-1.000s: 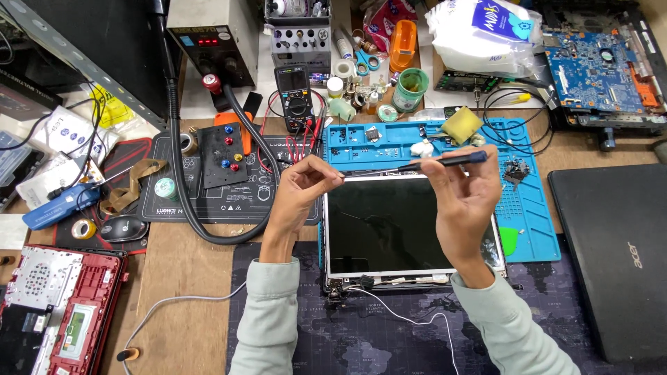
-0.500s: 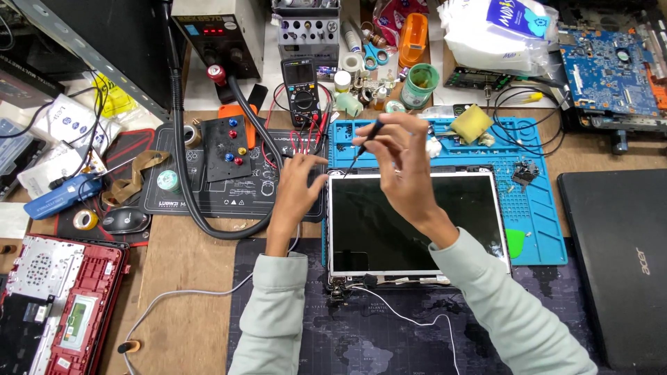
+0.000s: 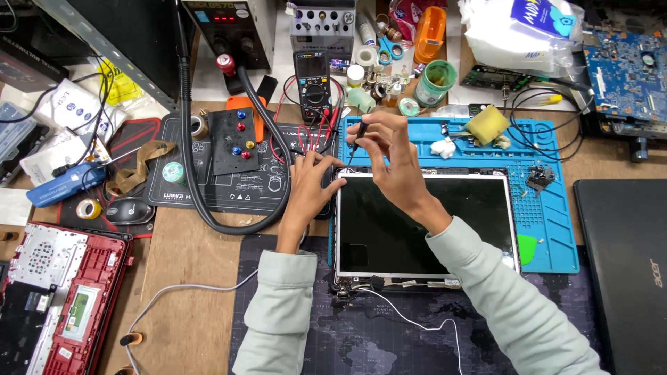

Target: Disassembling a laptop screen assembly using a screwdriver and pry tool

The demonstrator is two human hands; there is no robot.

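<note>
A bare laptop screen panel (image 3: pixel 424 226), dark glass in a thin white frame, lies flat on a blue silicone repair mat (image 3: pixel 556 229) near the middle of the tabletop (image 3: pixel 187 271), its hinge end with loose brackets and a thin white cable (image 3: pixel 417 319) turned toward the person. The right hand (image 3: pixel 392 163) reaches across the panel's far left corner and pinches a slim black screwdriver (image 3: pixel 354 144) between thumb and fingertips, tip angled down toward that corner, a grip that suits a fine, turning touch. The left hand (image 3: pixel 309 184) lies spread and flat, fingers on the panel's far left corner and the edge of the black work mat (image 3: pixel 229 177) beside it, apparently bracing the panel so it cannot slide; it holds nothing.

On the blue mat's far edge sit a yellow sponge (image 3: pixel 486 126) and a crumpled white wad (image 3: pixel 442 146). A black multimeter (image 3: pixel 313 76) with red leads stands beyond the hands. A thick black hose (image 3: pixel 229 173) loops over the black mat. A closed black laptop (image 3: pixel 625 257) lies at the right edge, an opened red laptop shell (image 3: pixel 62 292) at the near left corner, and a blue circuit board (image 3: pixel 625 76) at the far right corner.
</note>
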